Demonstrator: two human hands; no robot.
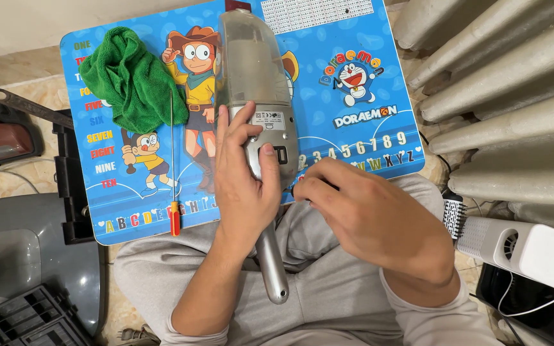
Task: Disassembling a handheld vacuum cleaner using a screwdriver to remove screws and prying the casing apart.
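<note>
Left hand [246, 186] clasps the grey handheld vacuum [256, 96] mid-bench [379, 138]; right hand [370, 218] pinches something hidden at its side. Casing still closed, red-handled screwdriver [174, 173] lies untouched.

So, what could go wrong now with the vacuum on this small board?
1. The vacuum lies half on the board, with its handle hanging over the lap; only the left hand steadies it, so it may roll or tip.
2. The right hand hides a small dark thing at the board's edge; a small part could fall into the lap or onto the floor.
3. The screwdriver lies loose near the board's front edge and may slide off.
</note>
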